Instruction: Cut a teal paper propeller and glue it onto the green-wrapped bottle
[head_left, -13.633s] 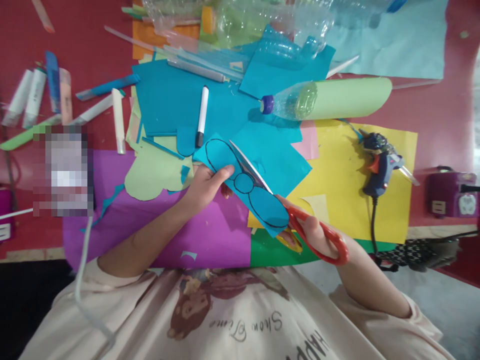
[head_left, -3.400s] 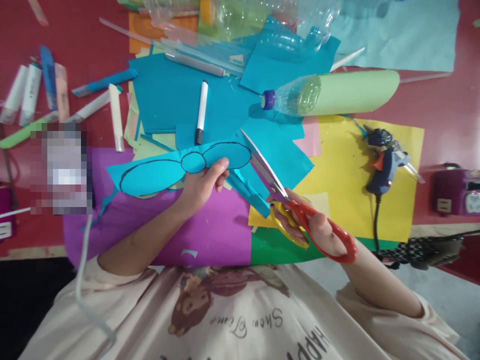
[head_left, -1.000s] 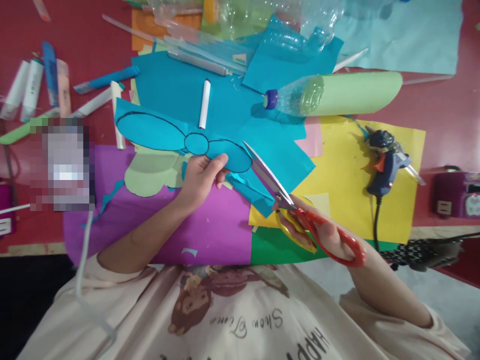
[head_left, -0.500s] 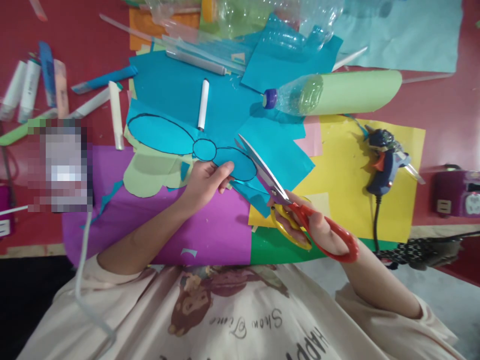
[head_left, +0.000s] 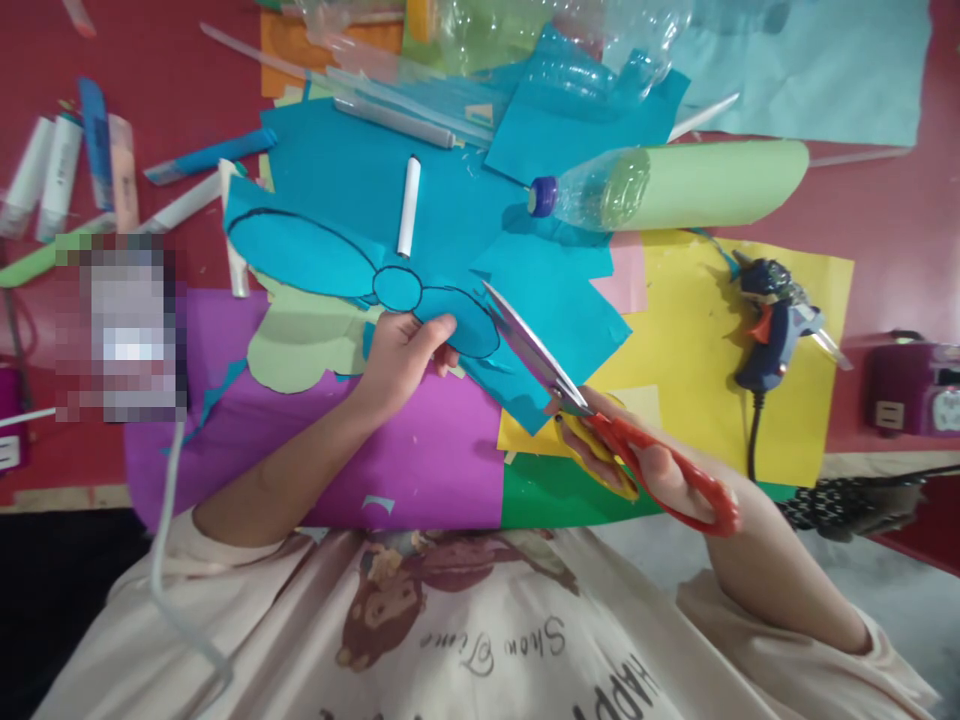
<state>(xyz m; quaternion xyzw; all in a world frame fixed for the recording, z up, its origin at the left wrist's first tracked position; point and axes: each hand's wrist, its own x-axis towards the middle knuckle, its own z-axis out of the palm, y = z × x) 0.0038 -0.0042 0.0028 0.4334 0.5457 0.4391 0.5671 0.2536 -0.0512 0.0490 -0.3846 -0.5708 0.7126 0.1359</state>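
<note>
Between the thumb and fingers of my left hand [head_left: 411,352] is a piece of blue paper [head_left: 300,252] with a bow shape drawn in black: two long loops joined by a small circle. My right hand [head_left: 630,450] grips a pair of scissors [head_left: 536,345] with one red and one yellow handle loop. Their blades point up and left, the tips beside the upper edge of the right loop. The blades lie close together. Under the paper are a larger blue sheet [head_left: 337,170] and a pale green cut-out [head_left: 300,350].
A white marker [head_left: 409,207] lies beyond the paper. Right of it rests a bottle [head_left: 675,187] wrapped in light green. A glue gun [head_left: 772,325] sits on yellow paper [head_left: 697,380]. Several markers [head_left: 60,180] and a blurred-out device [head_left: 135,330] are at the left.
My left hand and the blue paper have shifted slightly left, and the paper's left end has risen. The scissors have moved a little right and down, their blades closer together.
</note>
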